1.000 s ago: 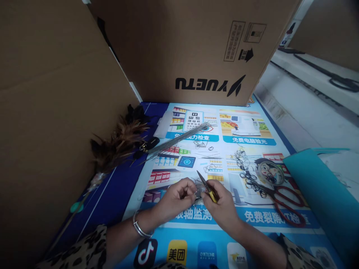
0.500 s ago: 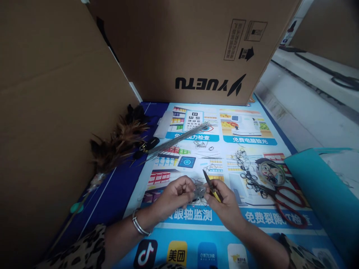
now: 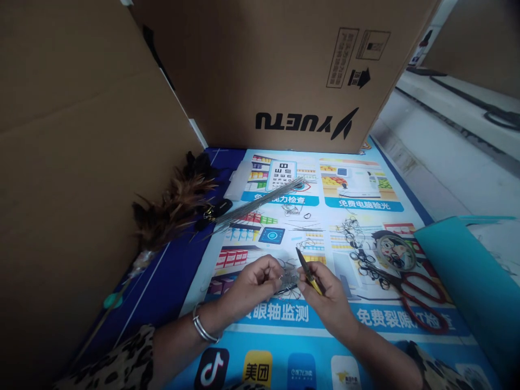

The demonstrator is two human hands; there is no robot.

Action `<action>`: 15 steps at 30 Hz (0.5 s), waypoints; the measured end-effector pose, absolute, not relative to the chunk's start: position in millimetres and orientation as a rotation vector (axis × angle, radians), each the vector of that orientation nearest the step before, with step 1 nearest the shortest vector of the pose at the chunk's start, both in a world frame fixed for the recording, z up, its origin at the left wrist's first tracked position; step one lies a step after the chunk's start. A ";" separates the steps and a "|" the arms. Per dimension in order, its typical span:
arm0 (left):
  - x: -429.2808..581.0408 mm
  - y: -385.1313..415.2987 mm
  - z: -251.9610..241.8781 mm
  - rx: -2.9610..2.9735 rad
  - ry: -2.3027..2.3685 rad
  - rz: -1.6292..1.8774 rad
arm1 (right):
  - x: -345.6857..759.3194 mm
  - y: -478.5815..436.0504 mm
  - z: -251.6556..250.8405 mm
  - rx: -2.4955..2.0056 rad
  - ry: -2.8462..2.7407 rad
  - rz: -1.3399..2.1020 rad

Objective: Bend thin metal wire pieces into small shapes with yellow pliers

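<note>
from my head camera, taking the red-handled scissors (image 3: 424, 300) as landmark: left of them, my left hand (image 3: 258, 284) pinches the edge of a clear-grey clump (image 3: 289, 279), too small to make out, perhaps with fine wire. nearer the scissors, my right hand (image 3: 327, 292) grips a yellow-handled pointed tool (image 3: 310, 273), its tip turned away from me. i judge i'm at fine fingertip work on the clump; the next move calls for a steady left pinch and the point kept clear. under the scissors lies a printed cover (image 3: 244, 338); beyond and left of them, a wire bundle (image 3: 262, 200) and feathers (image 3: 170, 208); farther beyond, a cardboard box (image 3: 309, 70); right of them, a teal panel (image 3: 455, 265)
</note>
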State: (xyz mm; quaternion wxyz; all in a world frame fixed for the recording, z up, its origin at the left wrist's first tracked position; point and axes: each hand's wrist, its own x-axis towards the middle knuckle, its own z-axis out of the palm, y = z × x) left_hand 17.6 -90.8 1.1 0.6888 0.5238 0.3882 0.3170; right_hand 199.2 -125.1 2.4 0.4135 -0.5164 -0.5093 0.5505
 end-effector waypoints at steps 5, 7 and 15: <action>17.2 -91.3 0.2 1.188 0.857 0.689 | 199.1 -125.0 3.6 -1.300 -1.299 1.377; 17.5 -91.7 -0.2 1.208 0.852 0.677 | 198.4 -124.4 4.9 -1.303 -1.327 1.371; 17.6 -92.0 -1.5 1.256 0.833 0.673 | 196.5 -123.8 5.3 -1.316 -1.320 1.374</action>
